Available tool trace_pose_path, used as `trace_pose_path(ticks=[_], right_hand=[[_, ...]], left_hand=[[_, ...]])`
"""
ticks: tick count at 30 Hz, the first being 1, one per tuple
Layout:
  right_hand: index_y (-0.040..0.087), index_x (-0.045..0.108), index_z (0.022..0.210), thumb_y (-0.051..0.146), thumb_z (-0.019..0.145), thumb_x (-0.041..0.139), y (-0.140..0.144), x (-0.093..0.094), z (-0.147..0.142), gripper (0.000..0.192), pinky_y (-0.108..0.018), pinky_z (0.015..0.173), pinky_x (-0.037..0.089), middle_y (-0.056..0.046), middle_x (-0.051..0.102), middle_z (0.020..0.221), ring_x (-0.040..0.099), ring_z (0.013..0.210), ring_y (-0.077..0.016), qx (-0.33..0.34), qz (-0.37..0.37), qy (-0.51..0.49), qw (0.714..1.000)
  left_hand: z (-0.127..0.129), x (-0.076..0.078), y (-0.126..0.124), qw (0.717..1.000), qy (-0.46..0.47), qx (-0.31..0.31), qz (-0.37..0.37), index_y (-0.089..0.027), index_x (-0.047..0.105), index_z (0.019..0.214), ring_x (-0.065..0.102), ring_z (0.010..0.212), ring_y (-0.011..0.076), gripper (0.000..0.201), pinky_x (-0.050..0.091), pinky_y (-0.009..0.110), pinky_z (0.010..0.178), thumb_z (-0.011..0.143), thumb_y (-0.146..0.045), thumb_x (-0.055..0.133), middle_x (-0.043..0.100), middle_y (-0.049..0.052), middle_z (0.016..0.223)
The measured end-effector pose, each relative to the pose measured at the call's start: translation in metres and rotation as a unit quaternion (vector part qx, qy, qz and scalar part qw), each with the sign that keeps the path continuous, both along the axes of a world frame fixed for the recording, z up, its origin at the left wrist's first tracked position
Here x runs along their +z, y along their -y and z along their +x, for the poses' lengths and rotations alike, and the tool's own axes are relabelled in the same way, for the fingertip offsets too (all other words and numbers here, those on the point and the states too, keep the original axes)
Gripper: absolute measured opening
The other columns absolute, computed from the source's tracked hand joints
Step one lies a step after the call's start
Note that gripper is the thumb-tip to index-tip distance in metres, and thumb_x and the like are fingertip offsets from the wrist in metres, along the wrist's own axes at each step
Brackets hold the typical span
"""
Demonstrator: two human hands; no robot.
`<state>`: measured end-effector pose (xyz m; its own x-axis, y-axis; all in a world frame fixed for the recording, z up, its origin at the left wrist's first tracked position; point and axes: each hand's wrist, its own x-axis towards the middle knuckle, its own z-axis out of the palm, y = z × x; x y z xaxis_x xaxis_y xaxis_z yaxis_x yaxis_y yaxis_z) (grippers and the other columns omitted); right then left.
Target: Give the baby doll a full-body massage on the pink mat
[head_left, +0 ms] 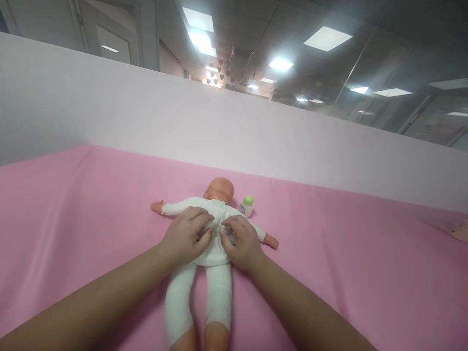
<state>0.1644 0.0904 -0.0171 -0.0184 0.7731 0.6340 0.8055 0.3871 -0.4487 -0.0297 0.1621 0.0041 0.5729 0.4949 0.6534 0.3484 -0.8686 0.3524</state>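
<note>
on the pink tabletop (pixel 73 204), left hand (pixel 185 234) and right hand (pixel 239 241) pinch the doll's white suit (pixel 215 253) at the back; fastening looks unfinished.

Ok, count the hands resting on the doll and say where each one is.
2. The left hand lies on the doll at its back, left of the middle; the right hand lies beside it on the right, fingertips pinching the white suit. None seem hidden.

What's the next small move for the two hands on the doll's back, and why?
Probably draw the pinched fabric edges together at mid-back. Both the left hand and the right hand have fingertips bunching the white suit of the doll, which lies face down on the pink sheet, and the seam looks gathered, not flat.
</note>
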Motion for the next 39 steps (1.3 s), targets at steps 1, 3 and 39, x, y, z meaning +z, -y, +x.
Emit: trace_pose_path(ticks=[1, 3, 39], right_hand=[[0.022, 0.064, 0.108, 0.021, 0.085, 0.064, -0.001, -0.002, 0.0, 0.022, -0.042, 0.091, 0.05, -0.007, 0.069, 0.104, 0.062, 0.098, -0.0249, -0.003, 0.004, 0.006, 1.0], [0.021, 0.063, 0.117, 0.022, 0.087, 0.063, -0.004, -0.005, -0.001, 0.03, -0.045, 0.098, 0.048, -0.009, 0.068, 0.113, 0.06, 0.107, -0.0268, 0.006, -0.016, 0.026, 1.0], [0.016, 0.063, 0.128, 0.024, 0.094, 0.053, -0.042, -0.013, -0.006, 0.036, -0.045, 0.107, 0.042, -0.013, 0.065, 0.122, 0.053, 0.117, -0.0283, -0.064, -0.046, 0.09, 0.993]], left_hand=[[0.001, -0.001, -0.001, 1.0, -0.005, -0.004, 0.016, -0.016, 0.067, 0.115, 0.061, 0.104, 0.0259, 0.03, 0.048, 0.04, 0.092, 0.089, -0.025, 0.054, 0.066, 0.011, 0.111], [0.005, -0.005, -0.003, 0.999, -0.047, -0.015, 0.01, -0.016, 0.065, 0.119, 0.06, 0.108, 0.0272, 0.034, 0.047, 0.042, 0.095, 0.088, -0.024, 0.054, 0.065, 0.011, 0.116], [0.031, -0.018, -0.034, 0.992, -0.094, 0.081, 0.002, -0.02, 0.068, 0.107, 0.06, 0.107, 0.0282, 0.027, 0.045, 0.044, 0.099, 0.088, -0.023, 0.049, 0.068, 0.01, 0.113]])
